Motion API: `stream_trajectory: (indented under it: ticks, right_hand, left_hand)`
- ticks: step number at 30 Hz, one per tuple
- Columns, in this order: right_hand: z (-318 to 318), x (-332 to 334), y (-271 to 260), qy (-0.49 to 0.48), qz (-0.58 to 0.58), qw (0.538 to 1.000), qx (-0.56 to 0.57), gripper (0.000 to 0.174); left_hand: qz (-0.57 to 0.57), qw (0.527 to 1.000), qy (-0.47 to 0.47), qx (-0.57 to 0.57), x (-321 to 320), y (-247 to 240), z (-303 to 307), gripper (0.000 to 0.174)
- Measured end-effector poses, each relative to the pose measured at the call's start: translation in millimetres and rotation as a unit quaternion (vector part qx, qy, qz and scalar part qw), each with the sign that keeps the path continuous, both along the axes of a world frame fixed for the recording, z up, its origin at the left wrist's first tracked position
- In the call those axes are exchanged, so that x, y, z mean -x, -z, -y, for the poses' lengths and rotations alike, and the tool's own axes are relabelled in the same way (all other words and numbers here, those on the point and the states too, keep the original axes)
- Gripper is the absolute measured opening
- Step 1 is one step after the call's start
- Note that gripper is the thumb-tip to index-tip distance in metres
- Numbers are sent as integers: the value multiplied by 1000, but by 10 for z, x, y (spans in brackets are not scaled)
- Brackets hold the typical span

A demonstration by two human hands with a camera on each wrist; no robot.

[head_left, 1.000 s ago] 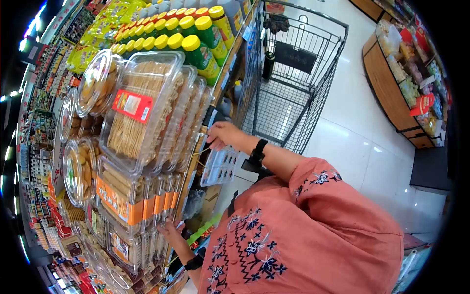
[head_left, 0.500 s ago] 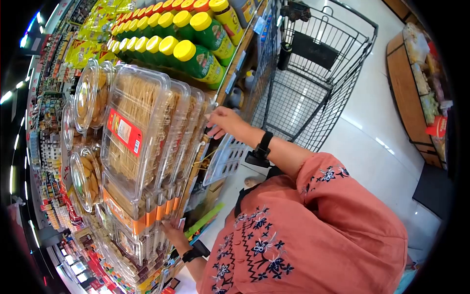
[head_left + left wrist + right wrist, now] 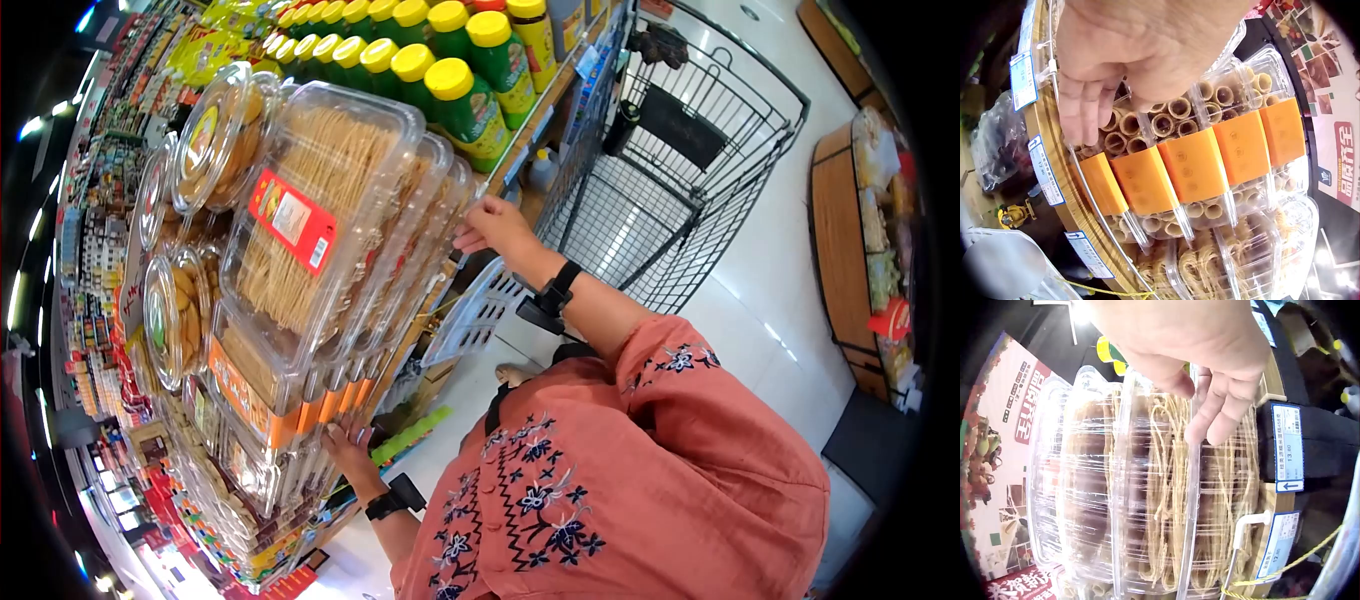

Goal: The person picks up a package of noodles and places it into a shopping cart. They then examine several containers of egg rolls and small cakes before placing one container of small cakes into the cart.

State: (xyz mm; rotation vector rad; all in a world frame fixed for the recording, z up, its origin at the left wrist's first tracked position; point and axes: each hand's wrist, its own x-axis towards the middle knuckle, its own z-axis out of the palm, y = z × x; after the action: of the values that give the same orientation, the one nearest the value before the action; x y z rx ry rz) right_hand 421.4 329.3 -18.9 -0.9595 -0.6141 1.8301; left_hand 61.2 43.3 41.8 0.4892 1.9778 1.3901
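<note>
Clear plastic boxes of thin stick snacks [image 3: 310, 210], the top one with a red label, stand in a stack at the shelf edge. My right hand [image 3: 1204, 337] has its fingertips at the side of the lower boxes, a lid rim passing between thumb and fingers. Beside that stack are clear packs of rolled wafers with orange bands [image 3: 1194, 162]. My left hand [image 3: 1141, 50] lies over their ends, fingers extended onto the pack nearest the shelf and thumb apart. In the head view, both hands are at the shelf-side edge of the stacks.
Round tubs of cookies [image 3: 175, 315] stand behind the boxes; green bottles with yellow caps [image 3: 475, 120] line up past them. Price tags [image 3: 1288, 447] and a thin rail [image 3: 1094, 200] run along the shelf front. A shopping cart [image 3: 690, 130] and a white perforated basket [image 3: 480, 315] are nearby.
The head view has shifted. My left hand has moved from beside the plain packs towards the orange-banded ones. My right hand has risen from the shelf rail to the snack boxes' side.
</note>
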Motion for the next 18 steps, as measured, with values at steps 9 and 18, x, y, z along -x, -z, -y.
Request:
stream_trajectory:
  ticks: [9,18]
  right_hand:
    - [-34,12,41,11,48,999,1,18]
    - [-108,-20,139,16,29,999,-31,19]
  left_hand:
    - [-20,1000,-3,-4,53,97,10,40]
    - [-5,999,-8,-45,105,205,46,36]
